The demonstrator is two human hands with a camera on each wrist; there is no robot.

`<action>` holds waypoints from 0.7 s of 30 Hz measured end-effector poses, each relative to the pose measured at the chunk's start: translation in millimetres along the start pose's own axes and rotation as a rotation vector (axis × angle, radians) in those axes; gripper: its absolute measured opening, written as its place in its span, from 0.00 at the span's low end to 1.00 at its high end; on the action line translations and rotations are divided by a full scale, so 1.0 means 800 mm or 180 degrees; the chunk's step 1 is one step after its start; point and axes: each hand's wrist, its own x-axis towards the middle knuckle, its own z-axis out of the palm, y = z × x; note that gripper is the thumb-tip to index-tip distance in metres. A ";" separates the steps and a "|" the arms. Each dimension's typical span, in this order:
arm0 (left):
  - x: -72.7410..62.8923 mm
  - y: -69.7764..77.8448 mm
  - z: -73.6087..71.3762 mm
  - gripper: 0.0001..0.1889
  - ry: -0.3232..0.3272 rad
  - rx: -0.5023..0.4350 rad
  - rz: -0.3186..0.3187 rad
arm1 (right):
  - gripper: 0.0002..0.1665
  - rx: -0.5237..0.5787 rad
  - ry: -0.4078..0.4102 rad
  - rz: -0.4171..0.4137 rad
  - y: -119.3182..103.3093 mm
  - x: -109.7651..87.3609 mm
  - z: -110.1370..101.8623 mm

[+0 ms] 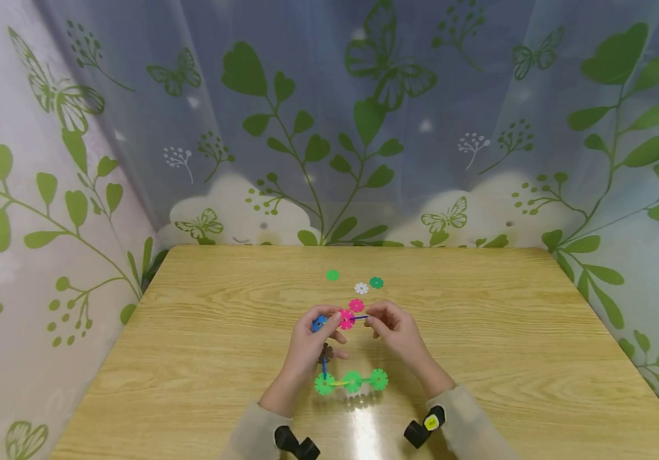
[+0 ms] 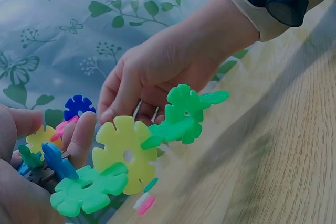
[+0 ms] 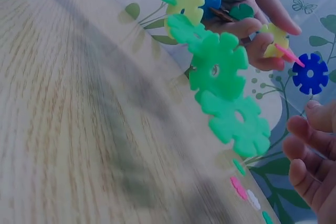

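My left hand (image 1: 304,342) holds a chain of notched, flower-shaped plastic interlocking discs. Its thumb and finger pinch around a yellow disc (image 3: 275,40) and a pink disc (image 1: 346,319). At the chain's tip, a dark blue disc (image 3: 310,74) is slotted edgewise into the pink one. Curled fingers partly hide the brown and blue discs nearer the palm. From there the chain bends and ends in bright green discs (image 1: 378,379), hanging over the table. My right hand (image 1: 396,328) has loosely bent fingers right beside the dark blue disc; the right wrist view shows a small gap between them.
Loose discs lie on the wooden table (image 1: 191,358) beyond the hands: pink (image 1: 356,305), white (image 1: 361,289), dark green (image 1: 376,282) and light green (image 1: 332,275). A leaf-patterned curtain (image 1: 329,160) hangs behind the table's far edge and at both sides.
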 end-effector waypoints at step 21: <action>-0.004 0.009 -0.006 0.19 0.0115 -0.0001 0.0128 | 0.12 -0.0946 0.0365 0.0636 0.076 0.049 0.002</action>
